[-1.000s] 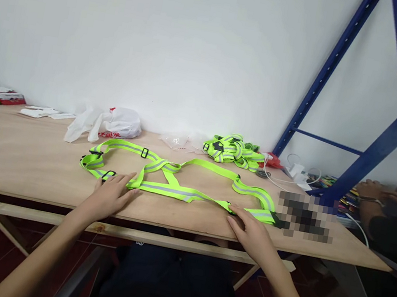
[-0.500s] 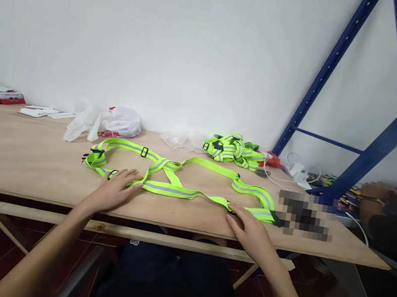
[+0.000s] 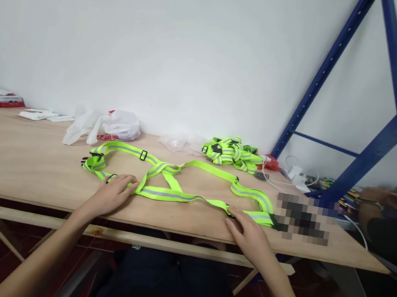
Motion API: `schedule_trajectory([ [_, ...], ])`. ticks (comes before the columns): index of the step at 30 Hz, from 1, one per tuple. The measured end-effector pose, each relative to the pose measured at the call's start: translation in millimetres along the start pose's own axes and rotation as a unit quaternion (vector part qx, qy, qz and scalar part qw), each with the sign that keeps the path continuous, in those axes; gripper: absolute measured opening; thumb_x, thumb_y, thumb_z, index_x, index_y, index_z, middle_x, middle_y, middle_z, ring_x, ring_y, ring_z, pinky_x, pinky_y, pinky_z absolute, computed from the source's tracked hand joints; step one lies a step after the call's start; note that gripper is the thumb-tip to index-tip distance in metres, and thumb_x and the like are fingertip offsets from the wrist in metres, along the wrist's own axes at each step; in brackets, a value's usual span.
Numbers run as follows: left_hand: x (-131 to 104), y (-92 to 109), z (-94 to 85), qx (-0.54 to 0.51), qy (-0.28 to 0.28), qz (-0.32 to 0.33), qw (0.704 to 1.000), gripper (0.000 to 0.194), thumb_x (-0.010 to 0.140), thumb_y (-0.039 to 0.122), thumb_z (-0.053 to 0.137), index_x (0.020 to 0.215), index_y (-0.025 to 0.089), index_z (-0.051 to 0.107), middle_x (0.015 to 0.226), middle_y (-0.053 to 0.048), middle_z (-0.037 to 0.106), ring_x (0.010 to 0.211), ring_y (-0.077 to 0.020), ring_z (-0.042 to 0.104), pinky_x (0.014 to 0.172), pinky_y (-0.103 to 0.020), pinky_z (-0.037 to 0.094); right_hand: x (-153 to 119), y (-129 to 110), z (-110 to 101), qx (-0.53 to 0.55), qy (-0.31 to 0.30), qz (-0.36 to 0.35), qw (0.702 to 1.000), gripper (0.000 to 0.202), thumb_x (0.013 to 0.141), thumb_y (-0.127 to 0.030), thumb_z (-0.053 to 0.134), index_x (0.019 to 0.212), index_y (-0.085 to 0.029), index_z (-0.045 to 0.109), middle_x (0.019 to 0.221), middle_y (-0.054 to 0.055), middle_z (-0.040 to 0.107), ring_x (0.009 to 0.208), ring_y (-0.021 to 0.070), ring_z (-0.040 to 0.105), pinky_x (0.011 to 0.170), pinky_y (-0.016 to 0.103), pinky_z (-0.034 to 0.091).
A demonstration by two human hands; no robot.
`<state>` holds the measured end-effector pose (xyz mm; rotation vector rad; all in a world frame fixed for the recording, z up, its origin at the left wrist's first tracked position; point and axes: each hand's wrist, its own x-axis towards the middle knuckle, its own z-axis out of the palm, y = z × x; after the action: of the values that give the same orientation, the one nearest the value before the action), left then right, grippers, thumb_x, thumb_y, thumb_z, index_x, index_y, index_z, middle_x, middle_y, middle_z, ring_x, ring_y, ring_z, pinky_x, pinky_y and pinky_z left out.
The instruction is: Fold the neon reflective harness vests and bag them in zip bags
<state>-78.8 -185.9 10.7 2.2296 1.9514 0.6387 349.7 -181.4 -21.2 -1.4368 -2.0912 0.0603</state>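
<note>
Compared with the first frame, the left hand point(image 3: 110, 196) is now covering more of the black slider point(image 3: 111, 177) on the near left of the harness point(image 3: 167, 195), and the near strap beside it is lying straighter. The right hand point(image 3: 250, 235) is staying at the other slider point(image 3: 230, 215), on the harness's near right, its thumb standing apart from its fingers. The left fingers are resting over the strap; whether they are pinching it, I cannot tell.

The yellow-green harness is lying spread on the wooden counter point(image 3: 45, 167), its long axis running sideways along the front edge. A black pronged clip point(image 3: 84, 161) is pointing left from its left end.

Beyond the harness, a pile of similar straps point(image 3: 230, 152) is sitting to the right and a white plastic bag point(image 3: 124, 127) to the left. Behind it a white wall point(image 3: 200, 51) is rising; to its right a blue metal frame point(image 3: 375, 133) is standing.
</note>
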Motion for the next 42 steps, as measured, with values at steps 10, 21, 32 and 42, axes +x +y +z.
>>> schedule_trajectory([
  [10, 1.2, -7.7, 3.2, 0.039, 0.017, 0.007, 0.999, 0.047, 0.092, 0.050, 0.041, 0.122, 0.025, 0.067, 0.139, -0.011, 0.059, 0.127, -0.0348, 0.052, 0.104, -0.054, 0.037, -0.4, 3.8, 3.9, 0.007, 0.018, -0.013, 1.000, 0.037, 0.093, -0.040, 0.051, 0.120, -0.023, 0.070, 0.128, 0.010, 0.069, 0.121, 0.0301, 0.063, 0.108, 0.050, 0.048],
  [21, 1.7, -11.9, -2.3, -0.023, 0.004, 0.077, 0.997, 0.024, 0.089, 0.036, 0.041, 0.094, 0.023, 0.060, 0.117, -0.006, 0.067, 0.114, -0.0245, 0.059, 0.103, -0.039, 0.041, 0.7, 3.2, 2.3, 0.004, 0.015, -0.016, 1.000, 0.037, 0.093, -0.040, 0.051, 0.120, -0.022, 0.070, 0.127, 0.010, 0.069, 0.120, 0.0305, 0.064, 0.106, 0.050, 0.050],
  [32, 2.5, -11.6, -1.0, -0.046, 0.002, 0.074, 0.996, 0.037, 0.092, 0.047, 0.039, 0.100, 0.022, 0.064, 0.115, -0.008, 0.068, 0.113, -0.0264, 0.058, 0.102, -0.041, 0.043, 0.2, 5.0, 4.6, 0.007, 0.022, -0.017, 1.000, 0.036, 0.092, -0.039, 0.052, 0.119, -0.023, 0.070, 0.127, 0.010, 0.069, 0.120, 0.0303, 0.064, 0.106, 0.050, 0.050],
  [42, -5.5, 11.9, -3.5, 0.014, 0.087, 0.029, 0.996, 0.047, 0.091, 0.065, 0.044, 0.093, 0.025, 0.067, 0.121, -0.008, 0.065, 0.120, -0.0322, 0.054, 0.115, -0.056, 0.019, -0.4, 2.8, 2.6, 0.000, 0.019, -0.016, 1.000, 0.037, 0.093, -0.039, 0.051, 0.120, -0.022, 0.070, 0.126, 0.010, 0.070, 0.121, 0.0298, 0.063, 0.108, 0.049, 0.049],
])
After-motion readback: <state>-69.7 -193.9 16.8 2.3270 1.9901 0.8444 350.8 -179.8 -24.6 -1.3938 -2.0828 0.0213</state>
